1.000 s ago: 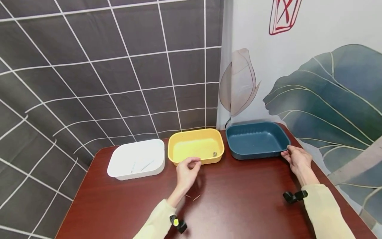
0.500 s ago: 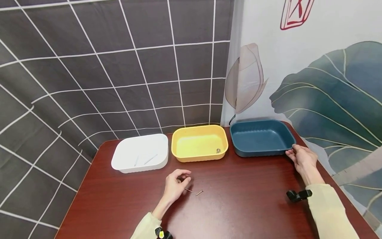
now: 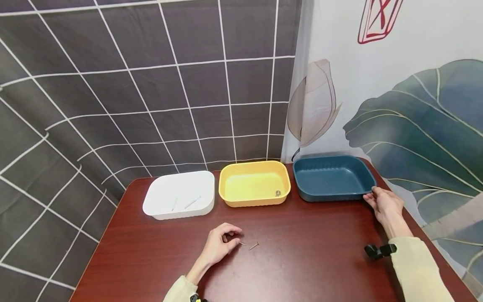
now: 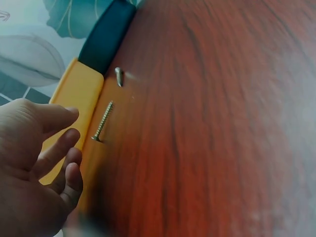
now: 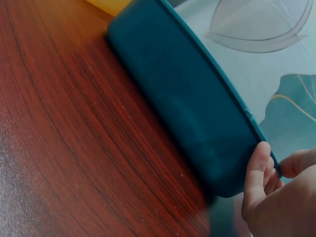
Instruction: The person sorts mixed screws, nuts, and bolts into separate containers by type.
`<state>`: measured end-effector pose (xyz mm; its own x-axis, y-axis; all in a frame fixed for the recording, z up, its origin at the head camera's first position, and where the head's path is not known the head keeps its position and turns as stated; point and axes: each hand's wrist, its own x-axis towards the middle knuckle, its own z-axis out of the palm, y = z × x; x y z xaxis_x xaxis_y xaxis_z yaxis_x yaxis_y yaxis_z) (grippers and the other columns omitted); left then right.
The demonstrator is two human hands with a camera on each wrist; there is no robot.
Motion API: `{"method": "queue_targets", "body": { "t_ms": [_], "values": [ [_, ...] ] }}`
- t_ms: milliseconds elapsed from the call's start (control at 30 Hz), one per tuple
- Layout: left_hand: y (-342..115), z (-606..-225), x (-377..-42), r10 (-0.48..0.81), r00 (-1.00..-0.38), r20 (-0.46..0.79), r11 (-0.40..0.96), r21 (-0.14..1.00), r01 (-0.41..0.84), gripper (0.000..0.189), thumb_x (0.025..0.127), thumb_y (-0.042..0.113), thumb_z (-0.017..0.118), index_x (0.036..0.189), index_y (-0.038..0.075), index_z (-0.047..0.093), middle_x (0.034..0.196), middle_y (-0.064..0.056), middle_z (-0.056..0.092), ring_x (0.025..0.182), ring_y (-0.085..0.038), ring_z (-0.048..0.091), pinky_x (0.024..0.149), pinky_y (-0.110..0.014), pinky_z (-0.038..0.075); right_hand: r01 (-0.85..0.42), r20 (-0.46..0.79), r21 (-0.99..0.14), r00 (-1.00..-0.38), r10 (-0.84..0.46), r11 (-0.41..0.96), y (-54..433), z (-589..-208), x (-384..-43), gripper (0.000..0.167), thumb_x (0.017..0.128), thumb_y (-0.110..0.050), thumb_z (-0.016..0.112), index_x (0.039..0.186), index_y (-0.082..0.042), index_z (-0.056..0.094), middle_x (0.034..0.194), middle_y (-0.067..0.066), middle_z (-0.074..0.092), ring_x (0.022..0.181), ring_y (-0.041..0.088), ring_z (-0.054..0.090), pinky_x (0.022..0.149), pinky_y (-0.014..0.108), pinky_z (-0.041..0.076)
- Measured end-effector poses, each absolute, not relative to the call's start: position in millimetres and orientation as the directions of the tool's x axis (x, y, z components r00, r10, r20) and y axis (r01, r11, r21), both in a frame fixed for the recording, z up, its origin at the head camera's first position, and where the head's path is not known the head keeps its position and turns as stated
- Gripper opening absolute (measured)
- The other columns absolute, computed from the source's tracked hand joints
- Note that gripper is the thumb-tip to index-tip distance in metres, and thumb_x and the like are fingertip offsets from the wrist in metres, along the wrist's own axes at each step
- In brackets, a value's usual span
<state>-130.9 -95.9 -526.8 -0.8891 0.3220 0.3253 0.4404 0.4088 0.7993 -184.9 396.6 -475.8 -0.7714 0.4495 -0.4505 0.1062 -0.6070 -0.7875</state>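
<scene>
Two screws lie on the brown table. In the left wrist view the nearer screw [image 4: 103, 121] shows its thread, and the farther screw [image 4: 119, 77] is behind it. My left hand [image 3: 220, 243] is just left of them, thumb and fingers loosely bent and apart, with nothing between them. The head view shows one screw [image 3: 254, 246] whole, while the other [image 3: 242, 243] is right at my fingertips. At the far right my right hand [image 3: 385, 205] grips the front right corner of a blue bin [image 3: 336, 196], thumb and fingers on either side of its rim [image 5: 256, 129].
Left of the blue bin stands a yellow bin [image 3: 249, 203] with a small metal nut [image 3: 278, 193] in it. A white bin [image 3: 151, 197] farther left holds two thin pale pieces [image 3: 193, 201]. A tiled-pattern curtain [image 3: 170, 96] hangs behind the table [image 3: 302, 251].
My left hand has come back from the yellow bin's front edge, down and left to the screws, and its fingers have parted. My right hand stays on the blue bin's corner.
</scene>
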Motion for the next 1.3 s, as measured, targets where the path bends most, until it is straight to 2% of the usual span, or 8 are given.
{"method": "queue_targets", "body": {
  "t_ms": [433, 833, 1067, 1300],
  "values": [
    [-99, -537, -129, 0.371, -0.855, 0.363, 0.417, 0.757, 0.503, 0.028, 0.072, -0.006, 0.082, 0.097, 0.007, 0.076, 0.093, -0.001, 0.070, 0.077, -0.017, 0.057, 0.059, -0.023, 0.049, 0.093, -0.432, -0.801, -0.773, 0.464, -0.592, 397, -480, -184, 0.019, 0.098, -0.003, 0.058, 0.080, -0.009, 0.061, 0.063, 0.008, 0.059, 0.051, 0.016, 0.064, 0.054, 0.025, 0.061],
    [-95, -539, -128, 0.395, -0.830, 0.394, 0.478, 0.684, 0.552, 0.029, 0.069, -0.003, 0.085, 0.093, 0.012, 0.077, 0.091, 0.003, 0.067, 0.082, -0.014, 0.054, 0.065, -0.020, 0.043, 0.088, -0.427, -0.809, -0.767, 0.478, -0.582, 396, -480, -185, 0.014, 0.097, -0.003, 0.059, 0.084, -0.008, 0.059, 0.064, 0.007, 0.058, 0.051, 0.015, 0.063, 0.054, 0.025, 0.061],
    [-94, -536, -128, 0.400, -0.850, 0.342, 0.519, 0.680, 0.518, 0.024, 0.071, -0.002, 0.084, 0.088, 0.014, 0.077, 0.089, 0.007, 0.064, 0.085, -0.013, 0.052, 0.069, -0.022, 0.042, 0.098, -0.434, -0.813, -0.760, 0.484, -0.575, 396, -480, -186, 0.006, 0.098, -0.004, 0.059, 0.094, -0.007, 0.055, 0.064, 0.006, 0.058, 0.052, 0.015, 0.063, 0.054, 0.024, 0.061],
    [-92, -537, -126, 0.426, -0.823, 0.376, 0.506, 0.655, 0.561, 0.020, 0.074, -0.002, 0.083, 0.085, 0.014, 0.077, 0.086, 0.007, 0.062, 0.082, -0.010, 0.050, 0.068, -0.021, 0.043, 0.098, -0.433, -0.814, -0.759, 0.486, -0.573, 395, -480, -185, 0.006, 0.098, -0.004, 0.059, 0.096, -0.006, 0.054, 0.064, 0.006, 0.058, 0.051, 0.015, 0.063, 0.054, 0.025, 0.061]
  ]
}}
